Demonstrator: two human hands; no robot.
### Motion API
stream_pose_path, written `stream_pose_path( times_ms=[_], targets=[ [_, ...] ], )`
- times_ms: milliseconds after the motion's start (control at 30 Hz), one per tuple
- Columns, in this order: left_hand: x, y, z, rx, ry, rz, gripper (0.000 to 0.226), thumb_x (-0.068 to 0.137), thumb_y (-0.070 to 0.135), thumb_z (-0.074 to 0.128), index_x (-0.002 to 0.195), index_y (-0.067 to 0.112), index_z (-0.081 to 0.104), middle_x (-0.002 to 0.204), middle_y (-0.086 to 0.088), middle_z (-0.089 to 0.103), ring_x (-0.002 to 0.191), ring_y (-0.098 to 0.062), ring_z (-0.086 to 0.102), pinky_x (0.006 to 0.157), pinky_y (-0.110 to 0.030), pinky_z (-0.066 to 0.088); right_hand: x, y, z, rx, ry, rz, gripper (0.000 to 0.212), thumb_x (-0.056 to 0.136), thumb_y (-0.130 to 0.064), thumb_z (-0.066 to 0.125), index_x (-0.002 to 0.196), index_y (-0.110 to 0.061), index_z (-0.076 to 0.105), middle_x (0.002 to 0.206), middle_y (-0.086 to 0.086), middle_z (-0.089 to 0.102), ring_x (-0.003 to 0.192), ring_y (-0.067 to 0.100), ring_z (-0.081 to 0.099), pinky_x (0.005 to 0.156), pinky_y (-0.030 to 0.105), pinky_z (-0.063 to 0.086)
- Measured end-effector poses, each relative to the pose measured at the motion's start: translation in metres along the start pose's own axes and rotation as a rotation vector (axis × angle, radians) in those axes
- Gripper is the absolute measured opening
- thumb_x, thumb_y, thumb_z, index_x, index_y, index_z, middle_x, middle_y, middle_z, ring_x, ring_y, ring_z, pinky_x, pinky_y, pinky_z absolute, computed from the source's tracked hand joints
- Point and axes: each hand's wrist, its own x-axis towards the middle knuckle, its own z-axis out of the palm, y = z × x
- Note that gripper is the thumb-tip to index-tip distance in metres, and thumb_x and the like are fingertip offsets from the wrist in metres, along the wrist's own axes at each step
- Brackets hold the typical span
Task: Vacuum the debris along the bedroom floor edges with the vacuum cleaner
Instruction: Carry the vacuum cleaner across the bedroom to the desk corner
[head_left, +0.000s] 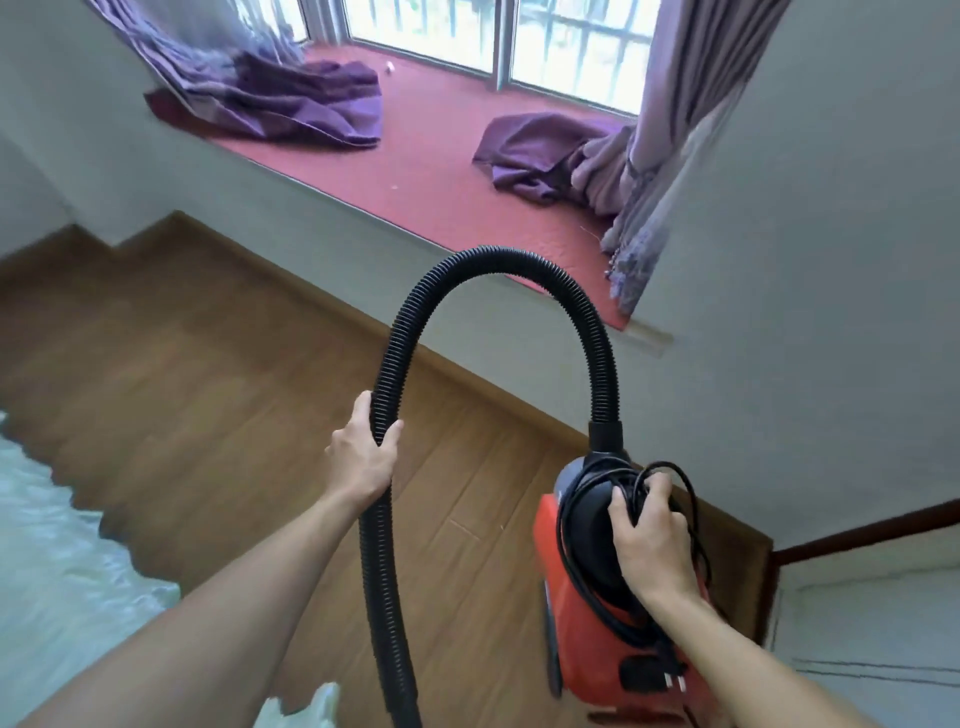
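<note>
Left hand: the left hand (363, 457) is gripping the black ribbed hose (387, 395), fingers (361, 410) curling around its far side and the thumb pressing on the near side, so the hand is closed on the hose.
Right hand: the right hand (649, 540) is resting on top of the vacuum cleaner (587, 613), its fingers (621, 501) wrapping over the black dome and pinching a bundle of loose black cord (571, 540) against it.
Plug: the cord's plug (670, 678) is hanging below the right wrist, against the red side of the machine.
Vacuum cleaner: the red body with the black top is sitting directly under the right palm; whether it is being carried or is standing on the floor cannot be told.
Hose: it is dropping out of frame below the left fingers, rising above them in a tall arch, and coming down into the collar just beyond the right fingertips.
Floor: brown wooden boards (208, 374) are spreading under and beyond the left fingers; debris on them is too small to make out.
Bedding: pale cloth (47, 561) is lying well to the left of the left hand.
Floor edge: the skirting along the grey wall is running beyond both hands.
Window ledge: a red ledge (426, 171) is lying far past the fingertips, above the wall.
Curtains: purple curtains (280, 98) are piling on the ledge at both ends, farthest from the hands.
</note>
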Motion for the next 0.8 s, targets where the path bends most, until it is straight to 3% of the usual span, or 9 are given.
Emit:
stream_pose_path(
  times_ms=[100, 200, 333, 433, 633, 700, 800],
  targets=[
    [0.001, -0.002, -0.078, -0.069, 0.085, 0.040, 0.040, 0.094, 0.039, 0.058, 0.129, 0.024, 0.046, 0.083, -0.003, 0.068, 0.072, -0.027, 0.067, 0.069, -0.039, 0.058, -0.018, -0.068, -0.002, 0.024, 0.000, -0.083, 0.023, 0.100, -0.030, 0.051, 0.105, -0.010, 0.041, 0.071, 0.011, 0.061, 0.063, 0.029, 0.059, 0.061, 0.039, 0.047],
    [-0.008, 0.004, -0.162, -0.131, 0.200, 0.084, 0.026, 0.093, 0.030, 0.063, 0.112, 0.015, 0.053, 0.075, 0.000, 0.065, 0.063, -0.018, 0.063, 0.054, -0.026, 0.046, -0.036, -0.144, -0.007, 0.037, -0.007, -0.184, 0.021, 0.099, -0.029, 0.052, 0.100, -0.013, 0.039, 0.065, 0.006, 0.061, 0.058, 0.023, 0.058, 0.058, 0.037, 0.046],
    [-0.032, 0.007, -0.273, -0.131, 0.351, 0.080, 0.016, 0.092, 0.033, 0.064, 0.092, 0.021, 0.054, 0.068, 0.003, 0.065, 0.060, -0.016, 0.063, 0.052, -0.028, 0.046, -0.064, -0.251, -0.010, 0.039, -0.015, -0.341, 0.024, 0.099, -0.030, 0.052, 0.107, -0.011, 0.041, 0.059, -0.002, 0.056, 0.049, 0.013, 0.053, 0.044, 0.028, 0.036],
    [-0.046, 0.002, -0.348, -0.149, 0.470, 0.055, 0.018, 0.090, 0.031, 0.067, 0.085, 0.017, 0.056, 0.067, 0.004, 0.064, 0.060, -0.014, 0.061, 0.052, -0.029, 0.043, -0.084, -0.329, -0.016, 0.076, -0.026, -0.439, 0.025, 0.099, -0.030, 0.053, 0.110, -0.010, 0.043, 0.063, -0.001, 0.057, 0.051, 0.015, 0.052, 0.045, 0.028, 0.037],
    [-0.087, 0.009, -0.484, -0.163, 0.644, 0.030, 0.019, 0.091, 0.031, 0.067, 0.089, 0.017, 0.054, 0.076, 0.004, 0.063, 0.067, -0.022, 0.060, 0.053, -0.027, 0.038, -0.128, -0.469, -0.032, 0.206, -0.081, -0.599, 0.019, 0.098, -0.026, 0.055, 0.104, -0.010, 0.047, 0.076, 0.007, 0.062, 0.061, 0.024, 0.054, 0.054, 0.031, 0.037],
    [-0.102, 0.007, -0.526, -0.058, 0.716, 0.031, 0.022, 0.091, 0.039, 0.064, 0.096, 0.019, 0.056, 0.081, 0.001, 0.066, 0.074, -0.027, 0.065, 0.060, -0.030, 0.046, -0.145, -0.511, -0.033, 0.246, -0.106, -0.672, 0.016, 0.098, -0.025, 0.055, 0.100, -0.013, 0.045, 0.082, 0.012, 0.066, 0.065, 0.027, 0.056, 0.053, 0.031, 0.038],
    [-0.121, 0.000, -0.578, -0.039, 0.794, 0.008, 0.030, 0.093, 0.037, 0.063, 0.111, 0.012, 0.058, 0.094, -0.007, 0.071, 0.088, -0.032, 0.068, 0.071, -0.035, 0.049, -0.172, -0.564, -0.031, 0.239, -0.136, -0.773, 0.016, 0.099, -0.027, 0.053, 0.103, -0.016, 0.043, 0.082, 0.008, 0.065, 0.068, 0.029, 0.058, 0.057, 0.033, 0.040]
  ],
)
